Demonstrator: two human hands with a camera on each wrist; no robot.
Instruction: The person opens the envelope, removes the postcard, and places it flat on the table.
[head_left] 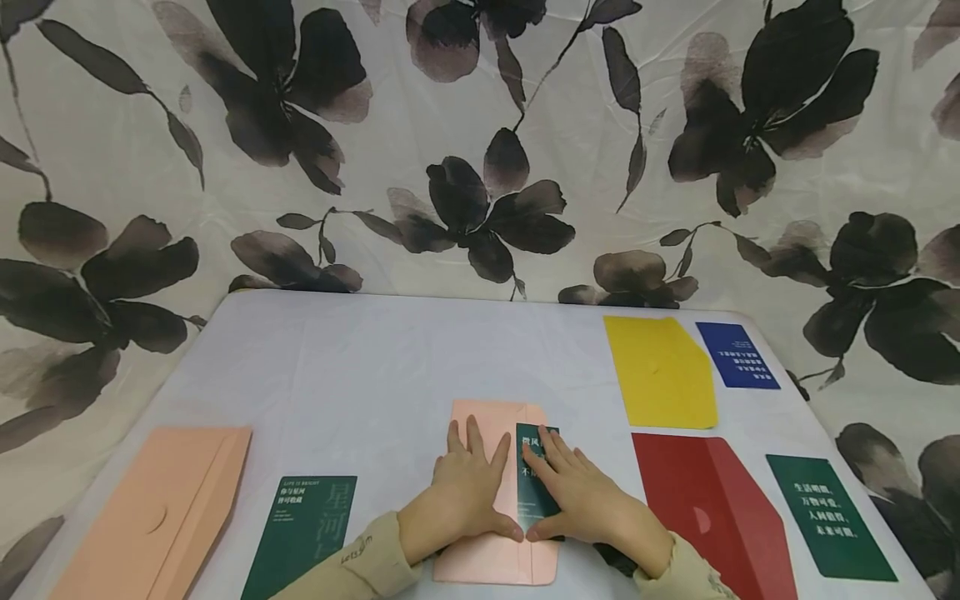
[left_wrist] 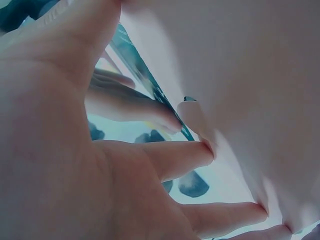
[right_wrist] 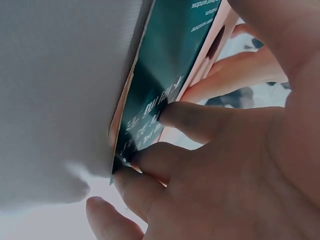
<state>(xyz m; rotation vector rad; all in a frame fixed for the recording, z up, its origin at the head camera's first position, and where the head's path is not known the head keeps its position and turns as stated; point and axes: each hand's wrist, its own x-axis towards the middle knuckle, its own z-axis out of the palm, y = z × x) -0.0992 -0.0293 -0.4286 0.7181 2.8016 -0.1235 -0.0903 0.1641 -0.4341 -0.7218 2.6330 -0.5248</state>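
In the head view a pale pink envelope [head_left: 476, 560] lies upright on the table in front of me. My left hand [head_left: 467, 492] rests on it with spread, straight fingers. A dark green card with white lettering [head_left: 534, 492] lies over the envelope's right side, its right edge about level with the envelope's. My right hand [head_left: 588, 497] touches this card, fingers extended and thumb towards the left thumb. In the right wrist view the fingers press the card's face [right_wrist: 162, 55]. Whether the card's left part is tucked under pink paper, I cannot tell.
Another pink envelope [head_left: 161, 500] and a green card [head_left: 307, 521] lie to the left. On the right are a yellow envelope [head_left: 660, 375], a blue card [head_left: 738, 356], a red envelope [head_left: 712, 500] and a green card [head_left: 828, 517]. Flower-patterned cloth [head_left: 345, 242] hangs behind the white table [head_left: 375, 358].
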